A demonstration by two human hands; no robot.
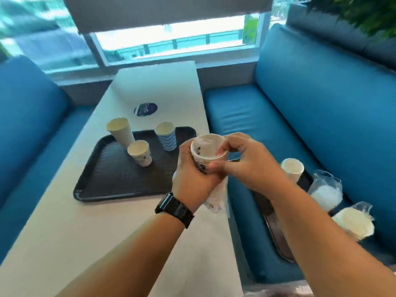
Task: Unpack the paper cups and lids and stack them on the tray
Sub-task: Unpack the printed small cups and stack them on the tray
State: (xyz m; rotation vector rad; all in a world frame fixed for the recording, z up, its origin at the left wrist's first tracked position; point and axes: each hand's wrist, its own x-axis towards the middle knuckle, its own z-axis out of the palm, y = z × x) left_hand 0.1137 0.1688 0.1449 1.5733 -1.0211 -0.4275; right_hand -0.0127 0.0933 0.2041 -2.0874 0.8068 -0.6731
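1. Two blue benches (334, 116) flank a long white desk (70, 232); the right bench carries a second dark tray (276, 226) with a white cup (292, 168) and two clear bags of lids (326, 189), not yet unpacked.
2. One black tray (107, 179) lies on the desk and holds three upright groups of cups: a tall plain stack (121, 131), a blue striped stack (166, 136) and a short printed cup (140, 152).
3. Left hand (192, 176) wraps its grip round a sleeve of printed cups (206, 151), held above the desk just right of the tray, with clear plastic wrap (216, 198) trailing below.
4. Right hand (242, 159) pinches the top cup's rim, fingers curled, likely to pull it free.
5. Risk: nested cups may stick, so a hard tug could crush the rim or drag several out at once.
6. Risk: the loose wrap could snag, and a swinging sleeve might topple the tall stack nearby.
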